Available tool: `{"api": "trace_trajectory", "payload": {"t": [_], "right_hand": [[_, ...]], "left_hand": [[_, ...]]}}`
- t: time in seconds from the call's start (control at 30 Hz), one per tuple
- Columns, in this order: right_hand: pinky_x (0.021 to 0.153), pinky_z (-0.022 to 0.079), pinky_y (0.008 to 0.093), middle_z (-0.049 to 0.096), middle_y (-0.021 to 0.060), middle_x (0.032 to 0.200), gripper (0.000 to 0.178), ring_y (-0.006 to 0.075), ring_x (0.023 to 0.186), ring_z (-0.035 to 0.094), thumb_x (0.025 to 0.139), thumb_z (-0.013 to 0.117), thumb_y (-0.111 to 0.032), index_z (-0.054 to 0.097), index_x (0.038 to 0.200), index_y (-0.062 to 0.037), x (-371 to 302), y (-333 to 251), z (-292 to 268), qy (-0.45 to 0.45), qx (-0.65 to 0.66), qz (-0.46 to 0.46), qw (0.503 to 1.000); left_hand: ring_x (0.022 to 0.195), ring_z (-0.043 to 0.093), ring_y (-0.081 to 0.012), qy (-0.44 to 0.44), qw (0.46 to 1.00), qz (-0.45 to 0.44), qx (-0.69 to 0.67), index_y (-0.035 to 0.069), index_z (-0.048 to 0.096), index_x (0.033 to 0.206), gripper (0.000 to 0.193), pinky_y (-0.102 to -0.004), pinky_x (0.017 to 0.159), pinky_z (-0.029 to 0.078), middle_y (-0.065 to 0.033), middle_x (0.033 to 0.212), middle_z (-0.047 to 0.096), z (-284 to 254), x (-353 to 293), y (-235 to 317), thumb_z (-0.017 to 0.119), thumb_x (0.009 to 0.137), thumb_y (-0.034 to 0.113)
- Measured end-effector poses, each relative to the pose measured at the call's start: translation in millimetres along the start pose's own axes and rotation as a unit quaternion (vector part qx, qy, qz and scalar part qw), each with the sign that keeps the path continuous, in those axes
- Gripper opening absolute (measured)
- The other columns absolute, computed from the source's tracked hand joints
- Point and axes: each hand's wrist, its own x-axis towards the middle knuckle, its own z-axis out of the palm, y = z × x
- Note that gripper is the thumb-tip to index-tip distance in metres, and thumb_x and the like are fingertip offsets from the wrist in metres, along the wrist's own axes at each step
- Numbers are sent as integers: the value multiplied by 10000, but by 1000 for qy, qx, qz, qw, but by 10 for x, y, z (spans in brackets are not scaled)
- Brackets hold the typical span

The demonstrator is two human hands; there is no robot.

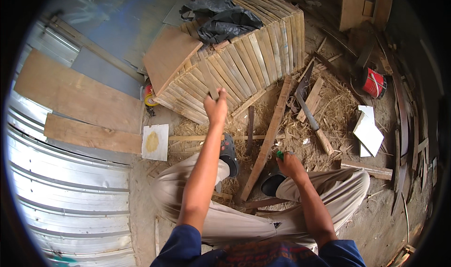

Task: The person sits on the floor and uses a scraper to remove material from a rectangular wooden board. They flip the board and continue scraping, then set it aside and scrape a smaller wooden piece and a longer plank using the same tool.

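Note:
My left hand point(216, 108) is closed round the near end of a thin wooden strip point(206, 73). The strip points away from me, over a large stack of wooden slats point(256, 51). Lower and to the right, my right hand point(292, 166) is closed on a small green object point(280, 154), mostly hidden by the fingers. A long wooden batten point(268, 140) lies slanting on the ground between my hands. Beyond my right hand rests a handsaw point(307, 111) with a wooden handle, on shavings.
Black plastic bags point(225, 20) and a plywood panel point(171, 55) lie on the stack. To the right are white board pieces point(369, 131) and a red can point(374, 83). Plywood sheets point(77, 88) rest against corrugated metal point(70, 192) on the left. A stained white square point(155, 142) lies nearby.

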Motion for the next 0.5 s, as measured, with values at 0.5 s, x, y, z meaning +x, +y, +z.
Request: {"api": "trace_trajectory", "payload": {"t": [0.5], "right_hand": [[806, 505, 575, 652, 338, 912, 410, 526, 908, 631, 953, 628, -337, 609, 1042, 62, 161, 91, 84, -68, 17, 52, 996]], "left_hand": [[991, 699, -291, 78, 986, 142, 35, -60, 684, 1137, 432, -380, 893, 510, -184, 1048, 737, -74, 2221, 836, 783, 852, 249]]}}
